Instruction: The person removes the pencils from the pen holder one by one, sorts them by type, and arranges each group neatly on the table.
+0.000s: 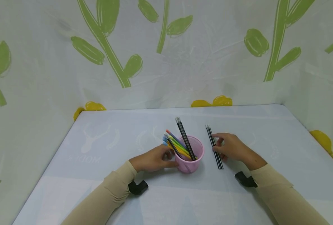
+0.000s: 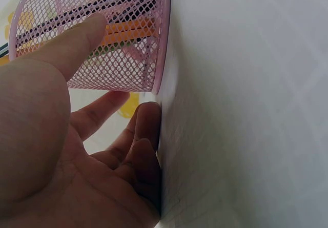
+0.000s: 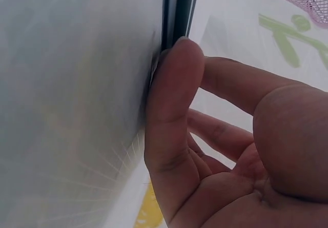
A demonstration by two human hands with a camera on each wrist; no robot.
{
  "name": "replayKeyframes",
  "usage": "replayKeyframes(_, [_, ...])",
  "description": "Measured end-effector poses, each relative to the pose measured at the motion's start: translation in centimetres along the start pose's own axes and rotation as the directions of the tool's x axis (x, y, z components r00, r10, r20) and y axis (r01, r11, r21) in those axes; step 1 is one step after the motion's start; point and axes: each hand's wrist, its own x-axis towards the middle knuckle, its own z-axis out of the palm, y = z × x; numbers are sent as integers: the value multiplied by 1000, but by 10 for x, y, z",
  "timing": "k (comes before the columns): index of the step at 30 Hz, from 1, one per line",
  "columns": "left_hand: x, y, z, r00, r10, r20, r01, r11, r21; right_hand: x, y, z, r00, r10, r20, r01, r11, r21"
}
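Observation:
A pink mesh pencil cup [image 1: 189,167] stands on the table, holding black pencils [image 1: 186,137] and several bright-coloured pencils [image 1: 180,147] that lean to the left. My left hand [image 1: 155,158] rests at the cup's left side. In the left wrist view its thumb [image 2: 82,41] lies along the mesh, with the other fingers low by the table. Right of the cup, two black pencils [image 1: 218,161] with pale ends lie side by side. My right hand [image 1: 232,147] pinches them around the middle. In the right wrist view a fingertip [image 3: 185,54] covers part of the pencils.
The table [image 1: 166,200] has a pale printed cover and meets a light wall cloth [image 1: 166,84] with green leaf patterns at the back. A black wrist strap [image 1: 138,187] shows on the left sleeve, and another black strap [image 1: 245,180] on the right.

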Motion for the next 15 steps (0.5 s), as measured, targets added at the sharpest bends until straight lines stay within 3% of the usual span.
replayKeyframes(15, [-1,1,-1,1000,-13,-1,13,1000,-9,1,-1,0,1000,-18,0,18,1000,-19])
